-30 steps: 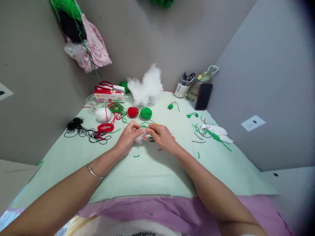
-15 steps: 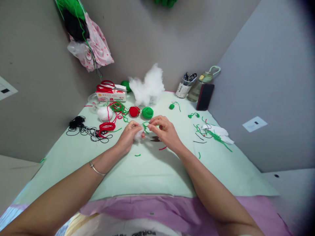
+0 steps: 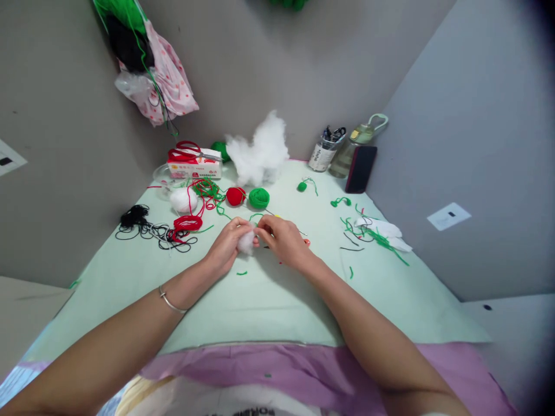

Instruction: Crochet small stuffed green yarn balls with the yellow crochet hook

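My left hand (image 3: 228, 245) and my right hand (image 3: 281, 238) meet over the middle of the pale green mat (image 3: 260, 294). Between their fingertips sits a small white fluffy tuft (image 3: 247, 241), pinched by the left fingers. The right fingers press against the tuft's right side and seem to grip something thin there, too small to identify. A strand of green yarn (image 3: 255, 217) loops just behind the hands. A thin metal bracelet (image 3: 169, 301) circles my left wrist.
Behind the hands lie a red yarn ball (image 3: 235, 196), a green yarn ball (image 3: 259, 198), a white ball (image 3: 182, 200), red and black yarn tangles, a stuffing pile (image 3: 260, 151), a box (image 3: 193, 167), a jar (image 3: 323, 153), a bottle and a phone (image 3: 361, 169). Yarn scraps litter the right.
My right hand, raised slightly apart half a second ago, has come back down against the white tuft held in my left fingers.
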Available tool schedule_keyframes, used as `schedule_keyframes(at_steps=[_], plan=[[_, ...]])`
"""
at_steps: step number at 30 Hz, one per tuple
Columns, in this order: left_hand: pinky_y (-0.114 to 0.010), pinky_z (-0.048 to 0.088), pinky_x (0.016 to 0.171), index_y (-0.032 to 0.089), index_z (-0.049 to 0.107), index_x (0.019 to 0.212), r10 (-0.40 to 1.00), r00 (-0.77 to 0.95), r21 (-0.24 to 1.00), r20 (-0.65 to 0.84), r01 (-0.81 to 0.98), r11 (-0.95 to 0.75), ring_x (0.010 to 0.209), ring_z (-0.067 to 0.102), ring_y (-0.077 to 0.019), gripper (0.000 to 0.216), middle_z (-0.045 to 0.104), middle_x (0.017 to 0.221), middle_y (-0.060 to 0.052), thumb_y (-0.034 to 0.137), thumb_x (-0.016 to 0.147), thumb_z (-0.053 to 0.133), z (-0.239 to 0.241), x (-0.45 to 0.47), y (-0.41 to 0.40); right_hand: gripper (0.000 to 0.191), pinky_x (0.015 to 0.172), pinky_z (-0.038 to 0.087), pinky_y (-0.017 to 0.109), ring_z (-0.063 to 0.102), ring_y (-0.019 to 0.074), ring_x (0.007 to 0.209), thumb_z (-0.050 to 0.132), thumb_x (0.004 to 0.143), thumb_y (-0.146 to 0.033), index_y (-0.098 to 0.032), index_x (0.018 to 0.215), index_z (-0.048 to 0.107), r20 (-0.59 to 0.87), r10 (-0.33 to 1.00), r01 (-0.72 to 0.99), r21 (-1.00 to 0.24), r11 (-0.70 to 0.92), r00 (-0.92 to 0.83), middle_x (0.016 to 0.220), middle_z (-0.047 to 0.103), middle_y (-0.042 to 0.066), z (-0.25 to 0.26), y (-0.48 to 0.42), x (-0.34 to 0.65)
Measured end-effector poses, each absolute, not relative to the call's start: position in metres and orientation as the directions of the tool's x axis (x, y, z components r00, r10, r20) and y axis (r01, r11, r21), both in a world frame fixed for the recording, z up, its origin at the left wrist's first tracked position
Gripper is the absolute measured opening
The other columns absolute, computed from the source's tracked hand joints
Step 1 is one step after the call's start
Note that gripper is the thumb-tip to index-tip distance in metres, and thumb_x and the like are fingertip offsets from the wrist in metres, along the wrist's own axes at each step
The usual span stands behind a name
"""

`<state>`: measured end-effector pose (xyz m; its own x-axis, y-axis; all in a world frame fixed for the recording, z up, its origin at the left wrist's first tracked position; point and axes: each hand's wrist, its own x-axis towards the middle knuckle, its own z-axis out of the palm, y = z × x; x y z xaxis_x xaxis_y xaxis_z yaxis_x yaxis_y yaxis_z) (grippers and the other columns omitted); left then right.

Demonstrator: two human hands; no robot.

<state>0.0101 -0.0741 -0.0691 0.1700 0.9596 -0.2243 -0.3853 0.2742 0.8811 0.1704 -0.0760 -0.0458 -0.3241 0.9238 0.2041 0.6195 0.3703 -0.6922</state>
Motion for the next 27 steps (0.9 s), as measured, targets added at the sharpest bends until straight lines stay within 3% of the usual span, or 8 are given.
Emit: schedule_keyframes(at_steps=[7,11,17,21,27], plan=[[-0.022,0.056,0.061,0.018,0.055,0.077,0.958,0.182,0.863,-0.221,-0.421,0.279,0.056,0.065,-0.0113,0.014,0.065,0.066,0.003,0.016,0.074,0.068,-0.068,0.011,-0.075,0.018,0.065,0.028,0.027,0.038,0.0123,0.062,0.055,0.089,-0.028,-0.021,0.073,0.051,0.151,0.919,0.598,-0.719,0.354,-0.363,0.062,0.046,-0.006,-0.041,-0.076,0.174],[-0.021,0.055,0.060,0.018,0.054,0.077,0.957,0.196,0.863,-0.213,-0.422,0.279,0.056,0.065,-0.0108,0.017,0.064,0.065,0.003,0.018,0.074,0.071,-0.070,0.012,-0.075,0.021,0.062,0.027,0.026,0.034,0.0117,0.060,0.056,0.085,-0.027,-0.022,0.067,0.045,0.154,0.943,0.576,-0.759,0.304,-0.294,0.060,0.041,-0.006,-0.046,-0.075,0.170],[-0.022,0.055,0.062,0.020,0.053,0.081,0.952,0.238,0.864,-0.193,-0.419,0.280,0.061,0.068,-0.0121,0.030,0.068,0.073,0.003,0.034,0.076,0.079,-0.073,0.013,-0.079,0.022,0.055,0.034,0.024,0.047,0.0120,0.055,0.055,0.084,-0.032,-0.021,0.065,0.049,0.096,0.970,0.510,-0.836,0.201,-0.224,0.057,0.053,-0.004,-0.057,-0.069,0.169],[-0.023,0.056,0.068,0.020,0.053,0.087,0.948,0.267,0.867,-0.173,-0.415,0.275,0.069,0.071,-0.0132,0.034,0.072,0.081,0.001,0.035,0.076,0.081,-0.072,0.010,-0.078,0.021,0.054,0.037,0.022,0.053,0.0121,0.055,0.055,0.084,-0.033,-0.021,0.067,0.050,0.065,0.972,0.488,-0.856,0.171,-0.225,0.059,0.058,-0.003,-0.061,-0.066,0.171],[-0.022,0.052,0.062,0.020,0.053,0.091,0.948,0.282,0.893,-0.147,-0.375,0.250,0.065,0.071,-0.0141,0.038,0.072,0.078,0.000,0.033,0.073,0.084,-0.070,0.007,-0.076,0.025,0.051,0.029,0.023,0.038,0.0111,0.051,0.052,0.087,-0.035,-0.022,0.067,0.049,0.086,0.967,0.526,-0.826,0.203,-0.239,0.054,0.044,-0.006,-0.055,-0.066,0.175]])
